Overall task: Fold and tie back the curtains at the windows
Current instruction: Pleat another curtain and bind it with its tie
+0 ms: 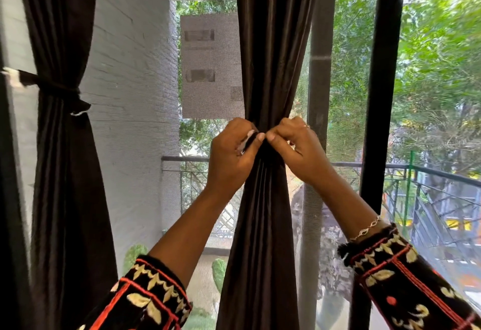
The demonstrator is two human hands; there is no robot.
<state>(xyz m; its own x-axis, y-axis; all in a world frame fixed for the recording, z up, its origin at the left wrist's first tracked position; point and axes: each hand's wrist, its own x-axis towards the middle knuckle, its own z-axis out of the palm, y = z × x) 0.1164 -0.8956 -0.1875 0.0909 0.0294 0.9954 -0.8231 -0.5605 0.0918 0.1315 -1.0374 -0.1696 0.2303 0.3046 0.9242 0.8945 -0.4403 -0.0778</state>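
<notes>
Tying the curtain (268, 56) at the window (348, 69).
Holds the curtain bunched tight in the middle, just left of the black frame (382, 95). Grips a dark tie (247, 139) with a white end in the curled left hand (229, 152); pinches the bunched cloth with the right hand (299, 147), thumbs almost touching. By the left edge, a second curtain (59, 173), tied already.

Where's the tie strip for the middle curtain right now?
Head view, centre: the dark fabric tie strip with a white end is pinched in the left hand against the gathered dark brown middle curtain, the right hand pinching that curtain opposite.
</notes>
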